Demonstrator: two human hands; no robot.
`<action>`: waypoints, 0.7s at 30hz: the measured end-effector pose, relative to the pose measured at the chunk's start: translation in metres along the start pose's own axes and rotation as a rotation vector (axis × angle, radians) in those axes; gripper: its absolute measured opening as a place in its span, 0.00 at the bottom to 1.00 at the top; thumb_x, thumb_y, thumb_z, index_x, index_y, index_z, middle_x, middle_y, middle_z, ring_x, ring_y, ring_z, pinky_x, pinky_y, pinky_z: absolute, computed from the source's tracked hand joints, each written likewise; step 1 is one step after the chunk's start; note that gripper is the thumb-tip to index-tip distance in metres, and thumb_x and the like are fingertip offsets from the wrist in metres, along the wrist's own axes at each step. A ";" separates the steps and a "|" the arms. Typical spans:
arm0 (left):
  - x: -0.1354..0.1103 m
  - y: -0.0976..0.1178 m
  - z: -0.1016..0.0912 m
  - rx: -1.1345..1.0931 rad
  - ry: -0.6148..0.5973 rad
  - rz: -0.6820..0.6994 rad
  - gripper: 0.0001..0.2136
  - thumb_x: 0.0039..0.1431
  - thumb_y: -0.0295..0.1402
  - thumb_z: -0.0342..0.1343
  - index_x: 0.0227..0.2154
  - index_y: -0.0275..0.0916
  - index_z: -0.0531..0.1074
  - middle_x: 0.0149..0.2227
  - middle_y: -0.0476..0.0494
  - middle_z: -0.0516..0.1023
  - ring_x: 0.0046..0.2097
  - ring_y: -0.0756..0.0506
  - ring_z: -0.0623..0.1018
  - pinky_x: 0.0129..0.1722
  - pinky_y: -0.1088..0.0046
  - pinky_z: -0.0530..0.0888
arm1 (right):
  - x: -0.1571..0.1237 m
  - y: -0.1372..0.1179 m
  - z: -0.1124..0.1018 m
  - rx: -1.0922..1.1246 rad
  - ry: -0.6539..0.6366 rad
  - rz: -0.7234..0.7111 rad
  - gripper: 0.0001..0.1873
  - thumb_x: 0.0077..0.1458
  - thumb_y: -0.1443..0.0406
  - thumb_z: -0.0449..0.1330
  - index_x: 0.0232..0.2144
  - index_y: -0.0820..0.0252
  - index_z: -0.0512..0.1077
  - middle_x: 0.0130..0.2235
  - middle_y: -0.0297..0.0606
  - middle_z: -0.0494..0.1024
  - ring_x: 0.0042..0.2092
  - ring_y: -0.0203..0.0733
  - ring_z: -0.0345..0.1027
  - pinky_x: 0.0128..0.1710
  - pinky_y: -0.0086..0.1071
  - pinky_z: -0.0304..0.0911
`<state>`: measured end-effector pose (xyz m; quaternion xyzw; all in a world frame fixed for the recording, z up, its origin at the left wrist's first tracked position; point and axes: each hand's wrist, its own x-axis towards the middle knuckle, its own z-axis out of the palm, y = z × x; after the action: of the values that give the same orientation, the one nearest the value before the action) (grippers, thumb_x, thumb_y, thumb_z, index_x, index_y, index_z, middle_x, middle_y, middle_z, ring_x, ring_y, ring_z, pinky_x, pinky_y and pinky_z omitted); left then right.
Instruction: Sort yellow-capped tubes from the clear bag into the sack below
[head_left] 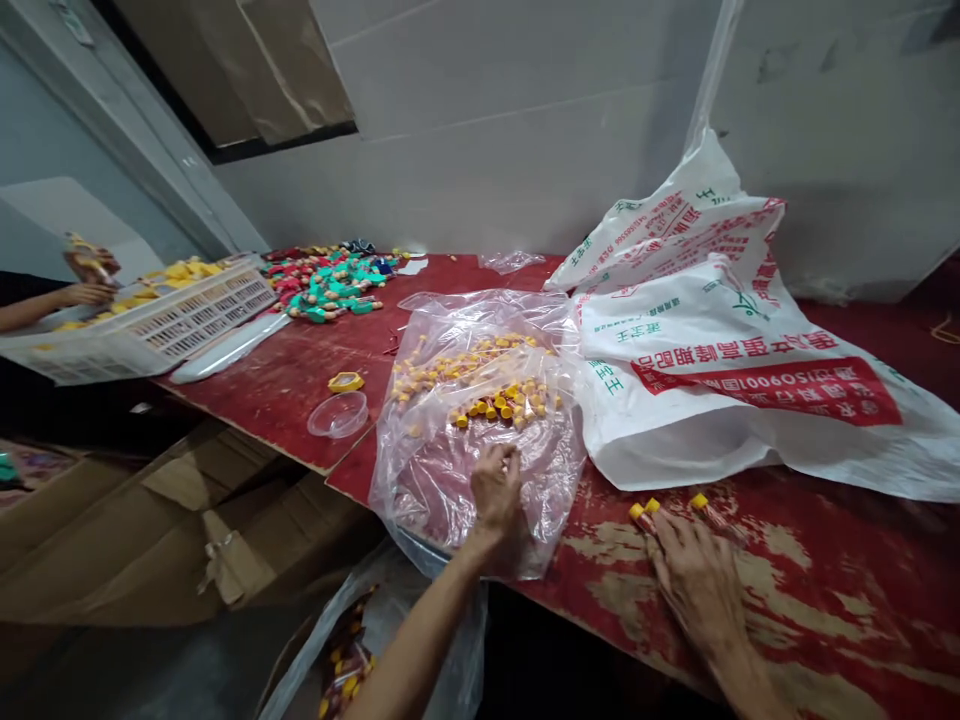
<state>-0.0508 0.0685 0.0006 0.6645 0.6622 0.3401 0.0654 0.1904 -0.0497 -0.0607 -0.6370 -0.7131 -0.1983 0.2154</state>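
Ok, head view, only camera. Landmark = clear plastic bag (420, 490) on the red table (292, 360). Left hand (496, 488) sits over the bag's near half, fingers curled, tips pointing at the pile of yellow-capped pieces (506, 405) in the bag's middle; can't tell if it's pinching anything. Some of the pile looks to be under film, the rest I can't tell.

Right hand (697, 580) is right of the bag, palm down, fingers extended and not clenched. Two loose capped pieces (642, 511) lie at its fingertips, a third capped piece (699, 501) just beyond.

Key relation: loose pieces sit between right hand and printed white sack (660, 330), itself right of the bag. Long axes slant, caps away from me, stems back toward my fingers. Right hand is nearer to these, left to the pile.

Left of the bag: clear tub (337, 414), then, further off, white basket (217, 300) with a co-worker's hand (91, 290) above it
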 end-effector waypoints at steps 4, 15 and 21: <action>0.058 -0.053 0.000 0.188 0.056 -0.125 0.11 0.58 0.28 0.46 0.37 0.33 0.73 0.40 0.33 0.75 0.41 0.39 0.75 0.39 0.64 0.69 | 0.001 0.005 -0.002 -0.042 0.038 0.024 0.16 0.61 0.68 0.48 0.49 0.64 0.67 0.45 0.48 0.74 0.43 0.51 0.65 0.43 0.44 0.56; 0.087 -0.080 0.003 0.344 -0.014 -0.091 0.14 0.57 0.32 0.44 0.40 0.31 0.71 0.39 0.30 0.74 0.41 0.35 0.73 0.37 0.62 0.67 | 0.079 0.056 0.005 -0.102 -0.199 0.349 0.11 0.61 0.66 0.51 0.38 0.59 0.74 0.41 0.42 0.75 0.44 0.48 0.64 0.42 0.38 0.54; 0.033 -0.050 -0.019 -0.361 0.034 -0.249 0.12 0.46 0.40 0.56 0.32 0.38 0.72 0.33 0.44 0.75 0.36 0.42 0.74 0.38 0.66 0.69 | 0.161 0.076 0.051 -0.018 -0.338 0.357 0.16 0.57 0.69 0.50 0.44 0.64 0.74 0.44 0.48 0.76 0.50 0.51 0.65 0.51 0.39 0.55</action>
<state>-0.1066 0.0985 -0.0002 0.5493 0.6684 0.4536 0.2138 0.2477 0.1193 -0.0122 -0.7789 -0.6133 -0.0541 0.1191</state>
